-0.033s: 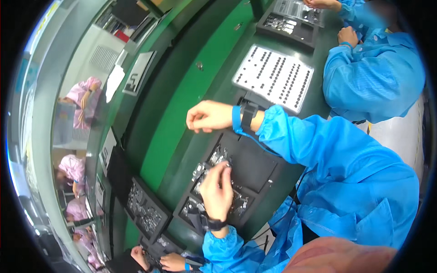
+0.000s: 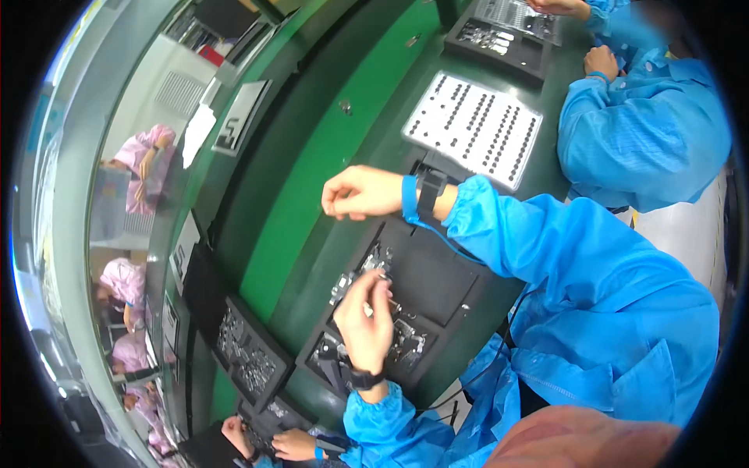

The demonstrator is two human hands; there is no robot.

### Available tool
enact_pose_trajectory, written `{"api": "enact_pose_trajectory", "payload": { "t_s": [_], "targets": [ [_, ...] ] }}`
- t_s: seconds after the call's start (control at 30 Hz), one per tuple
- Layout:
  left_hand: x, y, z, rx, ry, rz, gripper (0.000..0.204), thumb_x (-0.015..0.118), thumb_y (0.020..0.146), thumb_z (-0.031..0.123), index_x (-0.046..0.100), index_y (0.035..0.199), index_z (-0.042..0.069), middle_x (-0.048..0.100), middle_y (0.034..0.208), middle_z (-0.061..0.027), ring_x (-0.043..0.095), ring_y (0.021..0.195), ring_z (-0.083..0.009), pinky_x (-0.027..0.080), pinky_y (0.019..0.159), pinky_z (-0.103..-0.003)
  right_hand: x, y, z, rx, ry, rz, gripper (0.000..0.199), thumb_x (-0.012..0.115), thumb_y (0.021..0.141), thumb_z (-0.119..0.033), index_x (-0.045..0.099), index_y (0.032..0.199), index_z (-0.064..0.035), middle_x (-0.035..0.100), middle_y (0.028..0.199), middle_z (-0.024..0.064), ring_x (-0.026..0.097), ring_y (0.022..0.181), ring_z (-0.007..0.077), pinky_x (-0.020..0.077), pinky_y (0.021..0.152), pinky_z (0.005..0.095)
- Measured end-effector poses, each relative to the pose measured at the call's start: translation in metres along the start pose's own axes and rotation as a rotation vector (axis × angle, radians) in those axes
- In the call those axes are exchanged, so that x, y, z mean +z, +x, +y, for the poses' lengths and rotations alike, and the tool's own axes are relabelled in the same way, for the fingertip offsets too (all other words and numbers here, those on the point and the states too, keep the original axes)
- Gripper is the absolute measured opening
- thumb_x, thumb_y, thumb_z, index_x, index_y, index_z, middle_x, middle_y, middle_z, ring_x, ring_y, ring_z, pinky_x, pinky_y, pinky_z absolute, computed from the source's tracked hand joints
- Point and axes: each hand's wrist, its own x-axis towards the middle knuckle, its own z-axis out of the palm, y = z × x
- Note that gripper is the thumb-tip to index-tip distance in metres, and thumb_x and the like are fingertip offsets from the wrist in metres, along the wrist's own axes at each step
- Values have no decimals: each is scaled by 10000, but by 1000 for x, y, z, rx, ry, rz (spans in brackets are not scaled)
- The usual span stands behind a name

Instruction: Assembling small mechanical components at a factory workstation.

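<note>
My left hand (image 2: 365, 318), with a black band at the wrist, is over a black compartment tray (image 2: 437, 273). Its thumb and forefinger pinch a small dark part (image 2: 383, 277), too small to name. Beneath and around that hand lie small silvery metal parts (image 2: 409, 343) in the compartments. My right hand (image 2: 363, 192), wearing a blue wrist strap and a black band, hovers beyond the tray's far corner. Its fingers are curled closed, and whatever they may hold is hidden.
A white sheet (image 2: 476, 129) with rows of small black pieces lies past my right forearm. A co-worker in blue (image 2: 644, 132) sits at the upper right by another black tray (image 2: 499, 47). Another tray of metal parts (image 2: 246, 355) and a co-worker's hands (image 2: 296, 444) are at the lower left.
The view has shifted a little. My left hand has moved slightly over the tray, showing more of the metal parts beside it. My right hand stays curled in nearly the same place.
</note>
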Motion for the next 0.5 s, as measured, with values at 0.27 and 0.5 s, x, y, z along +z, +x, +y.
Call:
{"api": "enact_pose_trajectory", "payload": {
  "t_s": [0.27, 0.5],
  "targets": [
    [-29, 5, -52, -192, -485, 281, 247, 576, 1002, 67, 603, 1235, -7, 680, 959, -77, 591, 695, -82, 429, 586, -205, 5, 2, 3, -22, -77, -63, 148, 587, 927, -116, 643, 982, 9, 648, 881, 31, 541, 659, 82, 474, 617, 258],
    [-38, 2, -52, -315, -558, 311, 224, 627, 971, 68, 619, 1168, -36, 645, 830, -43, 514, 610, -61, 388, 543, -200, 35, -11, -19, -185, -309, -121, 167, 645, 898, -142, 678, 937, 17, 722, 835, 72, 673, 696, 124, 549, 663, 274]
  ]
}}
